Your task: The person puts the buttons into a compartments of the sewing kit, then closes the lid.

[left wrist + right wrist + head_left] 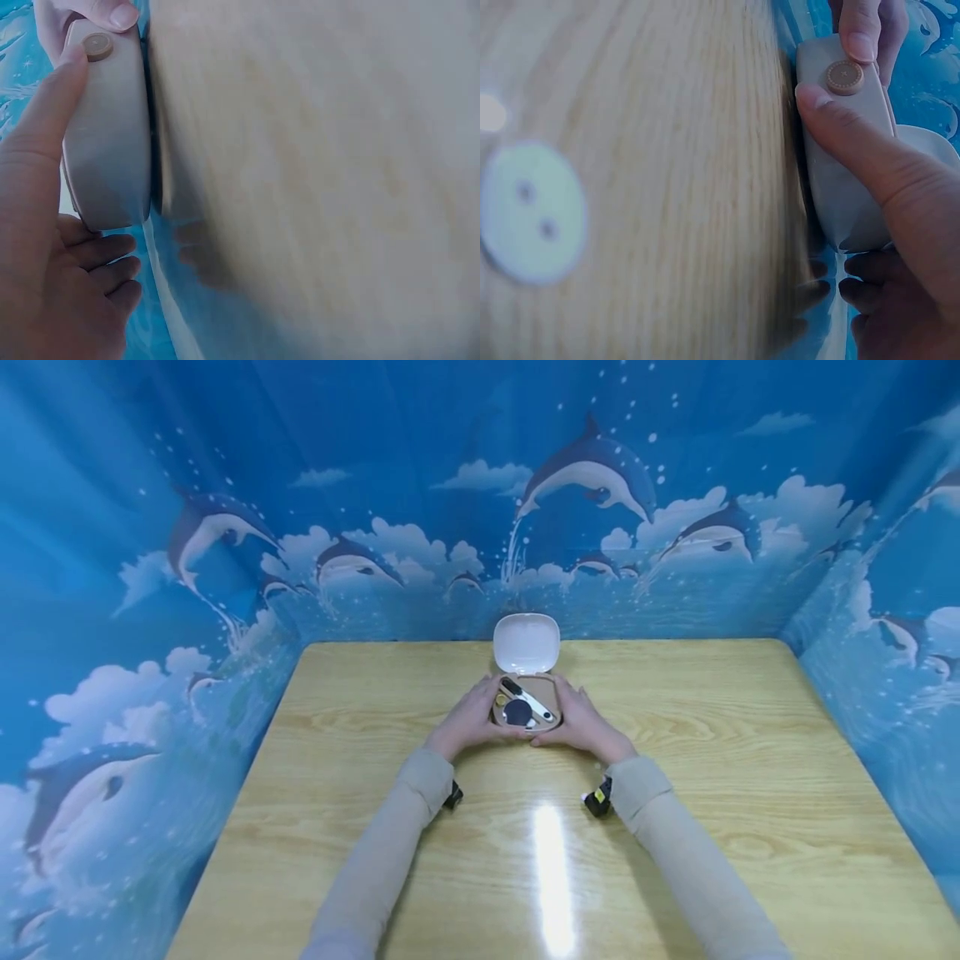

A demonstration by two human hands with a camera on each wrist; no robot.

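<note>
A small box with a tan inside stands near the table's far edge, its white lid raised at the back. My left hand grips its left side and my right hand its right side. Inside lie a white tool with a black end, a dark round piece and a small gold-coloured piece. The left wrist view shows my left thumb on the box's front wall, touching a round brown knob. In the right wrist view, my right thumb presses that wall just below the knob.
The wooden table spreads around the box, with a bright light reflection in front. A blue dolphin-print curtain hangs behind and at both sides. A white round, two-holed button-like piece appears blurred close to the right wrist camera.
</note>
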